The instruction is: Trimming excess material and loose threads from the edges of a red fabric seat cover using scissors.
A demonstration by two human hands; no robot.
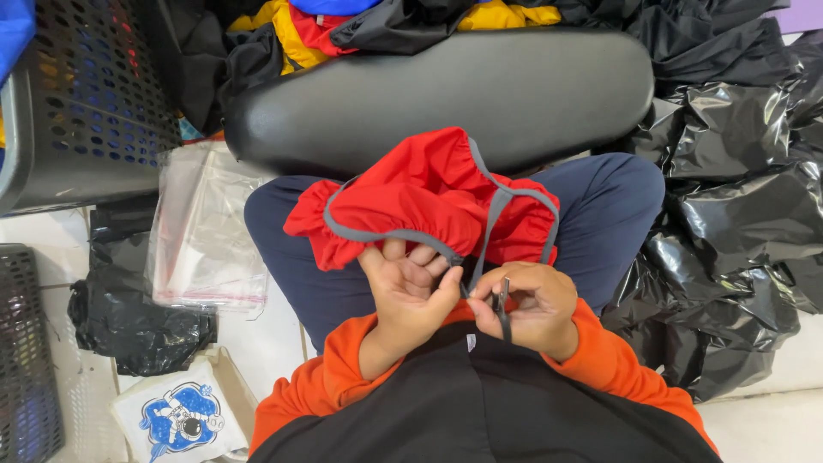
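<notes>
A red garment (424, 193) with grey elastic trim lies bunched on my lap. My left hand (410, 287) grips its lower edge, palm up, fingers curled into the red fabric and grey trim. My right hand (529, 307) pinches a narrow grey strap (502, 304) that runs up from the fingers to the garment's trim. Both hands are close together, just above my black and orange top.
A black padded bench (446, 94) stands ahead with piled clothes (317, 26) behind it. Black plastic bags (737, 206) fill the right. At the left are a grey perforated basket (86, 103), clear plastic bags (206, 231), and a white bag with an astronaut picture (180, 420).
</notes>
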